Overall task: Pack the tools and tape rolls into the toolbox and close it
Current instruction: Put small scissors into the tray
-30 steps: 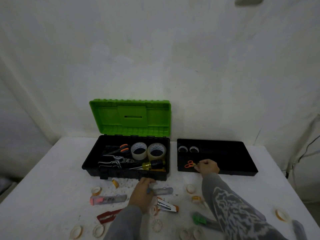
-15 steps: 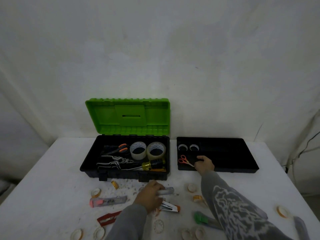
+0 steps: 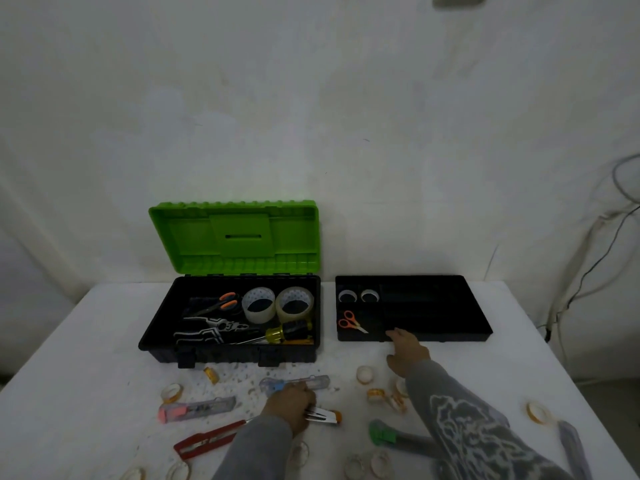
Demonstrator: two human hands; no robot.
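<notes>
The toolbox (image 3: pixel 157 336) stands open at the back of the table (image 3: pixel 86 375), green lid (image 3: pixel 235 237) upright, with two big tape rolls (image 3: pixel 258 304), pliers (image 3: pixel 211 329) and a screwdriver (image 3: pixel 287 332) inside. Its tray (image 3: pixel 450 306) lies just beside it on the right, holding small orange scissors (image 3: pixel 349 320). My left grip (image 3: pixel 291 407) lies over a clear cutter (image 3: pixel 311 381) in front of the box; I cannot tell if the fingers have closed round it. My right grip (image 3: pixel 407 355) is loose and empty at the tray's front edge. Small tape rolls (image 3: pixel 365 374) and cutters lie scattered near me. I judge the risks to be the cutter slipping from a half-taken hold, or my sleeve sweeping rolls off the table.
</notes>
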